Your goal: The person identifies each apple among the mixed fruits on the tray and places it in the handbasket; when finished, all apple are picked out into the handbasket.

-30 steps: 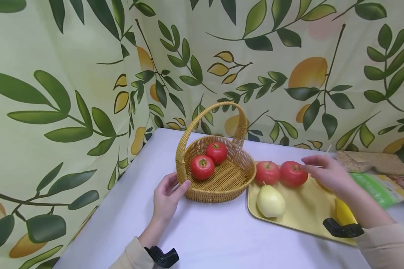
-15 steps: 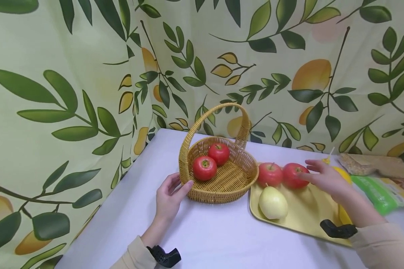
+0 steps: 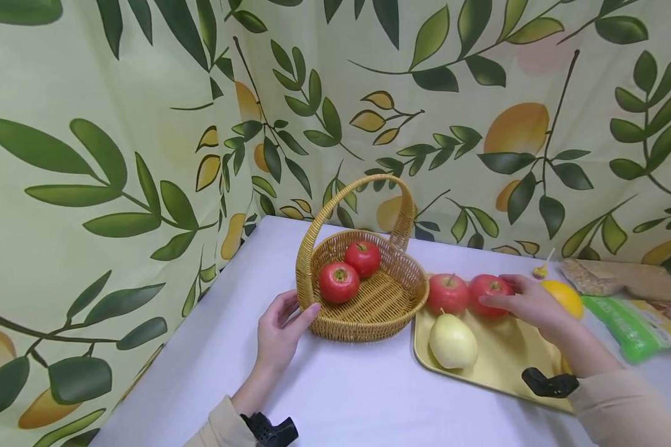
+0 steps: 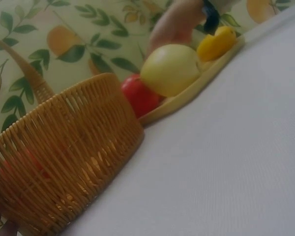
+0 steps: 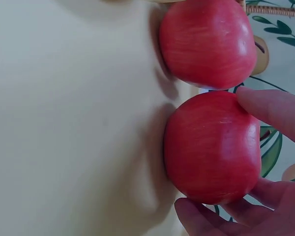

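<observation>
My left hand (image 3: 279, 326) holds the side of a wicker basket (image 3: 363, 332) at the foot of its arched handle, thumb outside the rim. Inside the basket are two red apples, the nearer one (image 3: 338, 282) and the farther one (image 3: 363, 258). On a yellow tray (image 3: 514, 366) to the right sit two more red apples. The thumb and fingers of my right hand (image 3: 528, 302) are around the right one (image 5: 214, 147), which still rests on the tray. The left one (image 3: 447, 293) stands close beside it. A pale yellow pear (image 3: 453, 341) lies in front of them.
An orange (image 3: 562, 298) lies beyond my right wrist, and a yellow fruit (image 4: 217, 44) is mostly hidden behind it in the head view. A green packet (image 3: 626, 326) and a brown bag (image 3: 626, 278) lie at the right. Leaf-printed cloth hangs behind the table.
My right hand has moved left and down onto the right apple on the tray, and its fingers have closed around it. My left hand stays on the basket.
</observation>
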`<action>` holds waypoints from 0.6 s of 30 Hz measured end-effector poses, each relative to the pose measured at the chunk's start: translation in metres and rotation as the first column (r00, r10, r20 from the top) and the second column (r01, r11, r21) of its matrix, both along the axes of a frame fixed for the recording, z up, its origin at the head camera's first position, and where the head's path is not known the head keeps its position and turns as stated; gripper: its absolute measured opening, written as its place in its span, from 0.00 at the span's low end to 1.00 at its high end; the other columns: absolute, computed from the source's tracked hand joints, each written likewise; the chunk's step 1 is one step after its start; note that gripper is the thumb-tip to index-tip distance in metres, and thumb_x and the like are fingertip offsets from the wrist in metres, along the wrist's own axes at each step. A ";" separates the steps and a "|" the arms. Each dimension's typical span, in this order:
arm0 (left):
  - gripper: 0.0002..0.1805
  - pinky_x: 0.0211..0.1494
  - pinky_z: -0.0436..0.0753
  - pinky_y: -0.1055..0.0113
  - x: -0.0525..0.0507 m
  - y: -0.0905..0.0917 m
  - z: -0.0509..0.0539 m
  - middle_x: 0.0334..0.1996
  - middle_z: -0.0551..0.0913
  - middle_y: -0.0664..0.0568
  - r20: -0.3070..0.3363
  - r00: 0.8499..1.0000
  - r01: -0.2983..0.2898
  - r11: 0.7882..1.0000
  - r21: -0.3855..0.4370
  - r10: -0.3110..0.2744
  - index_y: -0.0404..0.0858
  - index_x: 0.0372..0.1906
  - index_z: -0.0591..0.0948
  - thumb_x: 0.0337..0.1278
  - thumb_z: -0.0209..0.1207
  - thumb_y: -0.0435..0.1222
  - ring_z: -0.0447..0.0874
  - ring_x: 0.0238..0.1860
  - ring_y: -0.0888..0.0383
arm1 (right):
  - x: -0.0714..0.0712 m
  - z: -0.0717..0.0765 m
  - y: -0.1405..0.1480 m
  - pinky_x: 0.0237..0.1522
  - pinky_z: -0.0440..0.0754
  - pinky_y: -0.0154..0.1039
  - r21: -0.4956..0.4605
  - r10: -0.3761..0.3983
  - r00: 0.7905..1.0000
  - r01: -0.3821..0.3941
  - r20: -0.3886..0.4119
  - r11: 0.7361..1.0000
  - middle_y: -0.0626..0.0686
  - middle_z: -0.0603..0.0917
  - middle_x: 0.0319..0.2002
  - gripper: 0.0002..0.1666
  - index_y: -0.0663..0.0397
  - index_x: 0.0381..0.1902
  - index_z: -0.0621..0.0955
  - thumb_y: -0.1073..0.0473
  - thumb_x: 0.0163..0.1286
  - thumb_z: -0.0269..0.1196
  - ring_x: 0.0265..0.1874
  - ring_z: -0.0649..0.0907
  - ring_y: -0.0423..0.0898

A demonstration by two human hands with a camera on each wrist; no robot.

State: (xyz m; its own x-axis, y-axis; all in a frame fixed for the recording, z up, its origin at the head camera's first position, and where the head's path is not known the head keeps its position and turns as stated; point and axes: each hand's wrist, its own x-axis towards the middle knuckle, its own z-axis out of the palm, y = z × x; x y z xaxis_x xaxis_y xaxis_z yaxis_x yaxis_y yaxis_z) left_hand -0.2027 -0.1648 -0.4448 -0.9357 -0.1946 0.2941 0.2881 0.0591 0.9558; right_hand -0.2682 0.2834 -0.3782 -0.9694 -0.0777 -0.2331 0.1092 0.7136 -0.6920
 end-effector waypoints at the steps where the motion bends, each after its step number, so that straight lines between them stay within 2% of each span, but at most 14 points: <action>1: 0.21 0.58 0.84 0.64 0.000 0.000 0.000 0.54 0.84 0.50 0.002 1.000 0.000 1.000 0.002 0.000 0.40 0.55 0.83 0.58 0.73 0.38 0.82 0.59 0.53 | 0.000 0.000 0.000 0.61 0.72 0.71 -0.002 -0.002 1.000 0.002 0.001 1.000 0.79 0.59 0.70 0.59 0.77 0.75 0.52 0.37 0.71 0.65 0.64 0.63 0.75; 9: 0.21 0.58 0.84 0.64 0.000 0.000 0.000 0.54 0.84 0.50 0.004 1.000 -0.001 1.000 0.007 0.001 0.40 0.55 0.83 0.58 0.72 0.38 0.82 0.59 0.53 | -0.001 -0.003 0.003 0.62 0.69 0.72 -0.022 -0.021 0.999 0.022 0.025 1.000 0.79 0.58 0.70 0.61 0.77 0.76 0.50 0.37 0.70 0.66 0.64 0.63 0.75; 18: 0.21 0.58 0.84 0.64 0.001 0.000 0.000 0.54 0.84 0.51 0.000 1.000 -0.003 1.000 -0.008 0.003 0.41 0.55 0.83 0.58 0.72 0.39 0.81 0.59 0.53 | -0.004 -0.005 0.003 0.64 0.75 0.63 -0.145 -0.043 0.994 0.058 0.105 0.988 0.78 0.55 0.72 0.63 0.76 0.77 0.45 0.40 0.71 0.66 0.66 0.64 0.73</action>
State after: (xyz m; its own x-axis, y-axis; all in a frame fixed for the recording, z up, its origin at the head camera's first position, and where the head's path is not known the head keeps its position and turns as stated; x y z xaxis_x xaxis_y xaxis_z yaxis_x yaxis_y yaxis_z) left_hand -0.2015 -0.1644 -0.4444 -0.9352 -0.1946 0.2960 0.2882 0.0677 0.9552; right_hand -0.2726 0.2868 -0.3837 -0.9450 -0.0705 -0.3195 0.2169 0.5961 -0.7730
